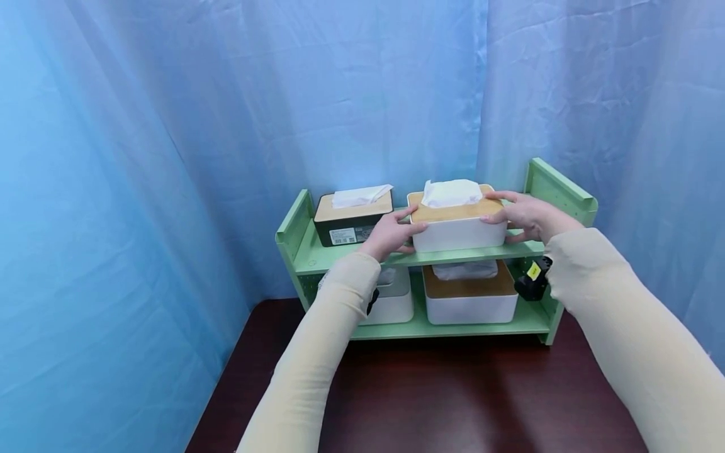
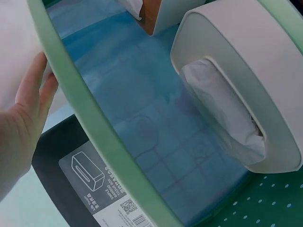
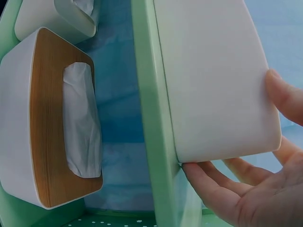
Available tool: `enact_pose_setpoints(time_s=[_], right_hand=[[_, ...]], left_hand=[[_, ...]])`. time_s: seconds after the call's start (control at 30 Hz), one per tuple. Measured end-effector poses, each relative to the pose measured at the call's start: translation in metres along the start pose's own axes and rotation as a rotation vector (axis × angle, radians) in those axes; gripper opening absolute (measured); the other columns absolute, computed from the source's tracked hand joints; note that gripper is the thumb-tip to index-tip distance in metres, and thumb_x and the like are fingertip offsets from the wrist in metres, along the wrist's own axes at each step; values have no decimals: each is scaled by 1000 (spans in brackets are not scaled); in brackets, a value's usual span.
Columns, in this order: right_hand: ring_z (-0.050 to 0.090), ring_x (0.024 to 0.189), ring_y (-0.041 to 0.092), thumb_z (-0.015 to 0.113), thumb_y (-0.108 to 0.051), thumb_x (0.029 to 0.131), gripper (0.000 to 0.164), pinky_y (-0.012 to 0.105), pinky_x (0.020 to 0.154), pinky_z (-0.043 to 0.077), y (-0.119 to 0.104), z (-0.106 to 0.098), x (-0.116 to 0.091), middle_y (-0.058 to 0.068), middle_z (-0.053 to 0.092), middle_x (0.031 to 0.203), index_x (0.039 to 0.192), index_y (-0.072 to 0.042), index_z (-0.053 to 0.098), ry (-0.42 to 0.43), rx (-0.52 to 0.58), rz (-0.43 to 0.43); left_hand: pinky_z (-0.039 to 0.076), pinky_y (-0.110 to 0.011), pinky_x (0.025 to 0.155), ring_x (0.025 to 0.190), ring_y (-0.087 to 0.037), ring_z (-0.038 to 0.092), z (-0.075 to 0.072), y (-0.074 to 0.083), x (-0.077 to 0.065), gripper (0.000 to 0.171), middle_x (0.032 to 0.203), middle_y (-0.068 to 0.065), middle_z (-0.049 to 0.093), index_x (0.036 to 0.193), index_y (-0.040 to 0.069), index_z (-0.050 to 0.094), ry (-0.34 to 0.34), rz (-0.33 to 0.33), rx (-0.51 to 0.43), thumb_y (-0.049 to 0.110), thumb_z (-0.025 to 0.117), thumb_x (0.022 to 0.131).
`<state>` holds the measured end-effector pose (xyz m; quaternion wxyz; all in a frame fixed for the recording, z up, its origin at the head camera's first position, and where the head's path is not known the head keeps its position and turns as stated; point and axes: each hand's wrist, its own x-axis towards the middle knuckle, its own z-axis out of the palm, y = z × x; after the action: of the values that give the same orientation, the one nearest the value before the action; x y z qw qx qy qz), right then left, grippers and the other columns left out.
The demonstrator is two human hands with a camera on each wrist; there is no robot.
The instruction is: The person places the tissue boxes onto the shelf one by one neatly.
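Note:
A white tissue box [image 1: 460, 235] with a wooden lid and a tissue sticking out sits on the upper shelf of a green rack [image 1: 362, 261]. My left hand [image 1: 389, 235] grips its left end, thumb at the front. Around its right end my right hand [image 1: 531, 217] holds on, thumb on the front face and fingers along the side. In the right wrist view the base of this white box [image 3: 218, 80] meets the green shelf edge [image 3: 150, 113]. To the left stands a black tissue box [image 1: 323, 234] with a wooden lid and a printed label.
On the lower shelf stand a wooden-lidded white tissue box [image 1: 471, 311] and an all-pale one [image 1: 391, 311], partly behind my left arm. The rack's raised side panel [image 1: 563, 189] is just right of my right hand. Blue curtains [image 1: 362, 94] hang behind the dark table [image 1: 430, 390].

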<state>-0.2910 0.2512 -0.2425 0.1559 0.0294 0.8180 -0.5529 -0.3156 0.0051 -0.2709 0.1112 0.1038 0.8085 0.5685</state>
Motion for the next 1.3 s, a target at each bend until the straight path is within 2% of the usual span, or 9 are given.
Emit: enact_pose_setpoints(time_s=[0.27, 0.5, 0.7, 0.9, 1.07, 1.17, 1.3], right_hand=[[9, 143, 44, 57, -19, 94, 84, 55, 111, 25, -2, 9, 6, 22, -9, 157, 153, -22, -3, 104, 61, 12], [10, 143, 41, 57, -21, 94, 85, 55, 111, 26, -2, 14, 8, 23, -5, 157, 153, -21, -5, 134, 54, 1], [18, 141, 44, 57, -25, 94, 89, 54, 110, 27, 0, 16, 4, 26, 6, 156, 152, -17, -10, 154, 33, -44], [21, 139, 47, 57, -37, 93, 95, 52, 111, 27, 10, 15, 3, 27, 2, 155, 151, -12, -15, 173, 1, -113], [20, 140, 43, 57, -47, 91, 99, 49, 111, 27, 21, 15, 5, 25, -3, 156, 151, -8, -10, 203, -3, -137], [19, 142, 40, 58, -50, 89, 102, 46, 112, 27, 27, 14, 4, 25, -3, 156, 151, -6, -10, 205, -3, -144], [19, 142, 40, 56, -50, 90, 103, 47, 113, 25, 34, 9, 0, 27, -4, 155, 150, -5, -14, 181, -17, -139]], left_hand=[[54, -41, 84, 122, -31, 54, 0, 0, 2, 57, 144, -15, 45, 145, 25, 41, 29, 27, 1, 21, 63, 92], [52, -41, 88, 125, -28, 52, -3, -1, 2, 57, 145, -14, 44, 145, 25, 40, 32, 23, -3, 23, 62, 93], [51, -42, 90, 126, -28, 50, -1, -3, 3, 57, 144, -14, 45, 145, 25, 40, 55, 34, -44, 23, 62, 92], [50, -41, 93, 125, -27, 51, 1, -6, 4, 56, 141, -15, 47, 145, 26, 39, 77, 51, -81, 24, 61, 93], [50, -36, 92, 127, -26, 50, 2, -10, 3, 56, 143, -16, 45, 145, 29, 40, 90, 50, -117, 26, 61, 93], [51, -34, 91, 126, -25, 50, 3, -13, 1, 57, 144, -16, 43, 145, 31, 38, 74, 52, -111, 28, 60, 94], [49, -32, 93, 123, -24, 53, 3, -17, -4, 59, 144, -17, 43, 148, 25, 34, 38, 45, -90, 30, 58, 95]])
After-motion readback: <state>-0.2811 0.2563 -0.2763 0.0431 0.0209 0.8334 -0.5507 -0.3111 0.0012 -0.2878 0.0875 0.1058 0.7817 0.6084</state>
